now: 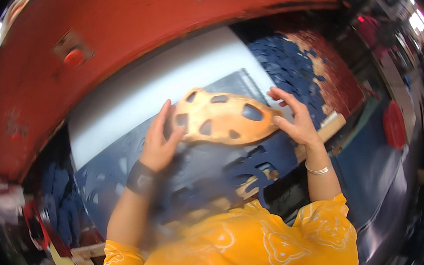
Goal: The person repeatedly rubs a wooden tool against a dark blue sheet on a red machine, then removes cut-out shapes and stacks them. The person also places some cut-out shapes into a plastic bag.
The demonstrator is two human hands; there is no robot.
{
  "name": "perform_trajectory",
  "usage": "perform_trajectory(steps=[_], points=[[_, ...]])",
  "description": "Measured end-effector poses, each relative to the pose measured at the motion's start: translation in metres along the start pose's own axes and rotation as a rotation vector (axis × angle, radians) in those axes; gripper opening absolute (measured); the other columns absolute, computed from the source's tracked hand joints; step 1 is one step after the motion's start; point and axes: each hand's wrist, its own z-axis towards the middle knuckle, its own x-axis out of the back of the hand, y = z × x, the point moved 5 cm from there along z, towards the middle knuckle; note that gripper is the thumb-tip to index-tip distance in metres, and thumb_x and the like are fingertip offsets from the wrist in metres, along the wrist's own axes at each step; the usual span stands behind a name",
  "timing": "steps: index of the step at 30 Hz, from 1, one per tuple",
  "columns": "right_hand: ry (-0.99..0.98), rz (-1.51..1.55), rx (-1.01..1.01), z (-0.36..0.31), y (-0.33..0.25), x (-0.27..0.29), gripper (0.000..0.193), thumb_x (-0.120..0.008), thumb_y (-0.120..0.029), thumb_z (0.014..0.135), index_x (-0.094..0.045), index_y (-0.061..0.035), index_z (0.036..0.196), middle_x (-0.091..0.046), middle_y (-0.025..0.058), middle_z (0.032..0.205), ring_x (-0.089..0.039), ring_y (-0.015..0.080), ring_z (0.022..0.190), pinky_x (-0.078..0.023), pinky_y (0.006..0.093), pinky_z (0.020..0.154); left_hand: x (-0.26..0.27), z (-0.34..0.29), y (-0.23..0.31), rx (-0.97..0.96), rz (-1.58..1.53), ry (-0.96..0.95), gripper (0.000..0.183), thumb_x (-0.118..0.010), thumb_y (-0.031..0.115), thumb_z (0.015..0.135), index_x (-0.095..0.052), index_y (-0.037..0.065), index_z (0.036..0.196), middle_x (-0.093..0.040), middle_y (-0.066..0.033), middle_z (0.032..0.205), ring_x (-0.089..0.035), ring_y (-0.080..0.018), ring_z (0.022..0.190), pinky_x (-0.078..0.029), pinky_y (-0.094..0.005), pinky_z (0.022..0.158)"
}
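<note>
A tan-orange cutting die [226,119], pointed at its right end and pierced by several openings, lies flat over a dark blue sheet [167,153]. My left hand [160,139] holds its left end, thumb at the near edge and fingers along the side. At the pointed end my right hand [297,120] spans the tip, with the thumb against the edge and the fingers curved apart above. The die's outline is slightly blurred, and its underside is hidden. Cut-out holes show in the blue sheet close to my body.
A red machine beam [130,24] with a red button [74,57] crosses the far side above a white board [176,76]. Dark blue scraps [288,62] are heaped at the far right. A wooden block [332,127] and a red round object [394,125] stand to the right.
</note>
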Motion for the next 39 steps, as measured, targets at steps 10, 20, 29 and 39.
perform_trajectory(steps=[10, 20, 29, 39], points=[[-0.024, -0.207, -0.006, -0.053, 0.04, -0.002, 0.064, -0.075, -0.025, 0.069, -0.057, -0.0094, 0.128, -0.045, 0.0115, 0.144, -0.027, 0.035, 0.139, -0.022, 0.0483, 0.113, -0.017, 0.037, -0.034, 0.073, 0.036, -0.054, 0.052, -0.055, 0.012, 0.093, -0.042, -0.004, 0.14, -0.044, -0.0191, 0.138, -0.049, -0.0255, 0.124, -0.037, -0.0352, 0.106], [0.114, -0.27, 0.046, -0.052, 0.049, -0.012, 0.056, -0.078, -0.034, 0.072, -0.064, -0.0098, 0.121, -0.045, 0.0114, 0.142, -0.03, 0.0342, 0.137, -0.021, 0.0478, 0.111, -0.019, 0.036, -0.016, 0.073, 0.051, 0.017, 0.051, -0.058, 0.012, 0.092, -0.044, -0.009, 0.137, -0.05, -0.0191, 0.134, -0.051, -0.0252, 0.122, -0.04, -0.0354, 0.104], [0.111, -0.248, 0.022, -0.049, 0.05, -0.015, 0.057, -0.074, -0.036, 0.073, -0.062, -0.0125, 0.124, -0.045, 0.0112, 0.142, -0.031, 0.0327, 0.135, -0.019, 0.047, 0.111, -0.021, 0.038, -0.021, 0.062, 0.002, 0.059, 0.047, -0.057, 0.018, 0.094, -0.049, -0.004, 0.134, -0.054, -0.0191, 0.131, -0.052, -0.0254, 0.121, -0.039, -0.0355, 0.104], [0.192, -0.309, 0.106, -0.048, 0.051, -0.018, 0.066, -0.074, -0.035, 0.072, -0.055, -0.01, 0.131, -0.045, 0.0128, 0.141, -0.036, 0.0335, 0.132, -0.024, 0.0464, 0.109, -0.019, 0.038, -0.048, 0.111, -0.086, 0.145, 0.044, -0.056, 0.024, 0.096, -0.053, -0.003, 0.13, -0.055, -0.0174, 0.128, -0.055, -0.0248, 0.117, -0.04, -0.0359, 0.102]])
